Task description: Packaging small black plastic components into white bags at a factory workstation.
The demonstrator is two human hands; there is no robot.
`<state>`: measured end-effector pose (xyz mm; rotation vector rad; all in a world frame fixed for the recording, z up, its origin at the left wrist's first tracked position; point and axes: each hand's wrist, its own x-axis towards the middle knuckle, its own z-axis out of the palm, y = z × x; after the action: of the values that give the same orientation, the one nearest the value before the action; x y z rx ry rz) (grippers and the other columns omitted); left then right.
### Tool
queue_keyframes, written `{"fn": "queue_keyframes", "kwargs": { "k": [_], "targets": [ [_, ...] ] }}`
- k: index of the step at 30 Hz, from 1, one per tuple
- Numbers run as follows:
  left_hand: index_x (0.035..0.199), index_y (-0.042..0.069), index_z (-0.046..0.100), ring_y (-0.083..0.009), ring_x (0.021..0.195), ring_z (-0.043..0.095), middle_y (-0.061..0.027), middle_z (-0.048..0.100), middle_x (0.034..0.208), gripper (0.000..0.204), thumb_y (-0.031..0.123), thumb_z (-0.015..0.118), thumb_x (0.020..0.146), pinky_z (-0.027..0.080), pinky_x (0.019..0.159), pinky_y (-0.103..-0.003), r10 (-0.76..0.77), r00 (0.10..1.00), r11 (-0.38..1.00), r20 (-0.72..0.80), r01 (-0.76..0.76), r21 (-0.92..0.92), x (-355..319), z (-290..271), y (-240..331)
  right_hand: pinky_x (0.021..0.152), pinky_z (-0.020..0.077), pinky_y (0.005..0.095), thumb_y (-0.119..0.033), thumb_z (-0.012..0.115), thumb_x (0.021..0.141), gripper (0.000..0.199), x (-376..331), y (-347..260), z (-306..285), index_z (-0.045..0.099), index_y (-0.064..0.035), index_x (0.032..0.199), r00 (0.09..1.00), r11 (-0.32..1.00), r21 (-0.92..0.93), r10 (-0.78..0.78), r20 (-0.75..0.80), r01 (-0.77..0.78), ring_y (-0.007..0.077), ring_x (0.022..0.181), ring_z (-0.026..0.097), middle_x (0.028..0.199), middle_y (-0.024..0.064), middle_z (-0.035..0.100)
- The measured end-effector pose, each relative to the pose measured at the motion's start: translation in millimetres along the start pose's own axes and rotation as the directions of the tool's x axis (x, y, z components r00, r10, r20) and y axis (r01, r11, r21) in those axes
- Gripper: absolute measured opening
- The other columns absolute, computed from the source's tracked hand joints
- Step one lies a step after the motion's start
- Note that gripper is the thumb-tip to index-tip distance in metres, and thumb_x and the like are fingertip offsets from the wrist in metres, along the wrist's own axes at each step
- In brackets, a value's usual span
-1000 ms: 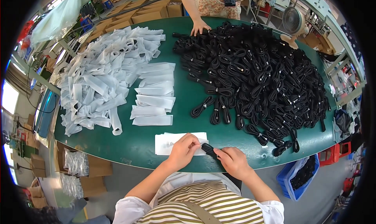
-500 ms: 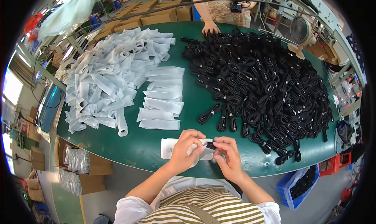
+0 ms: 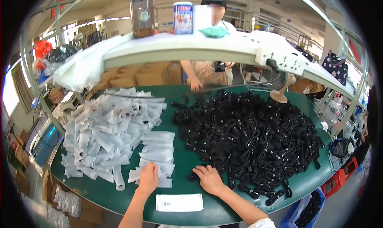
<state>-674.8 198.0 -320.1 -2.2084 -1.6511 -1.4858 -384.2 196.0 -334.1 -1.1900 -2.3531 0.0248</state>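
Observation:
My left hand point(image 3: 148, 178) is closed on a translucent white pouch point(image 3: 135, 175) at the near end of a row of pouches point(image 3: 157, 148). On the near left edge of the black cable pile point(image 3: 247, 136), my right hand point(image 3: 210, 180) has its fingers curled over a coiled black cable point(image 3: 192, 176); the fingertips are partly hidden. Between my forearms a flat white packet point(image 3: 179, 203) with small print lies on the green table point(image 3: 139, 204). To the left spreads a large heap of loose white pouches point(image 3: 99, 136).
Across the table a co-worker's hand point(image 3: 196, 84) rests by the cable pile. A white shelf point(image 3: 179, 46) spans the far side, bearing a jug point(image 3: 142, 16), a can point(image 3: 182, 18) and a power strip point(image 3: 283, 62). A blue bin point(image 3: 297, 216) stands at lower right.
The view has tilted up. Both hands have left the packet they held near the table edge; the left went to the pouch row, the right to the cables.

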Motion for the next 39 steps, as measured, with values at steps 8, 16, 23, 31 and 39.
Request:
{"fn": "queue_keyframes", "kwargs": {
  "k": [8,16,23,31,39],
  "targets": [
    [0.100,0.003,0.059,-0.0378,0.101,0.060,-0.0162,0.062,0.106,0.023,0.008,0.072,0.081,0.049,0.085,-0.044,0.127,0.959,0.987,0.252,-0.097,-0.129,0,-9,1,0.086,0.0468,0.0398,-0.003,0.069,0.076,0.036,21,26,-2,0.061,-0.0056,0.111,0.994,1.000,0.017,0.002,-0.113,0.000,0.0308,0.102,0.054,0.117,0.0111,0.059],
    [0.134,0.006,0.051,-0.0390,0.122,0.050,-0.0200,0.049,0.134,0.081,0.025,0.089,0.065,0.045,0.100,-0.044,-0.285,0.953,0.908,-0.103,0.302,0.291,-32,-26,-35,0.068,0.0517,0.0317,-0.007,0.066,0.091,0.025,0,2,-19,0.053,-0.0009,0.112,0.864,0.611,0.761,0.483,-0.141,-0.217,0.0152,0.076,0.063,0.091,0.0081,0.062],
    [0.143,0.006,0.043,-0.0406,0.131,0.042,-0.0214,0.042,0.142,0.100,0.028,0.092,0.059,0.039,0.107,-0.045,-0.451,0.872,0.891,0.188,0.452,0.041,-37,-23,-34,0.066,0.0508,0.0313,-0.015,0.066,0.094,0.028,-20,-29,-13,0.052,0.0004,0.114,0.842,0.385,0.847,0.525,0.127,-0.368,0.0180,0.071,0.063,0.088,0.0118,0.063],
    [0.143,0.014,0.048,-0.0401,0.134,0.039,-0.0226,0.033,0.151,0.102,0.026,0.094,0.053,0.038,0.109,-0.045,-0.139,0.934,0.979,0.329,0.081,0.186,-24,-32,3,0.072,0.0518,0.0389,-0.022,0.068,0.091,0.037,-12,-40,21,0.052,0.0015,0.114,0.911,0.569,0.750,0.397,0.108,-0.337,0.0317,0.081,0.065,0.094,0.0177,0.065],
    [0.137,0.019,0.057,-0.0411,0.135,0.039,-0.0238,0.033,0.151,0.088,0.028,0.092,0.057,0.038,0.110,-0.047,-0.131,0.939,0.977,0.317,0.067,0.203,-22,-16,-24,0.072,0.0521,0.0383,-0.019,0.066,0.092,0.031,39,-46,63,0.051,0.0013,0.110,0.935,0.673,0.663,0.333,0.124,-0.328,0.0305,0.079,0.067,0.092,0.0174,0.067]
  ]
}}
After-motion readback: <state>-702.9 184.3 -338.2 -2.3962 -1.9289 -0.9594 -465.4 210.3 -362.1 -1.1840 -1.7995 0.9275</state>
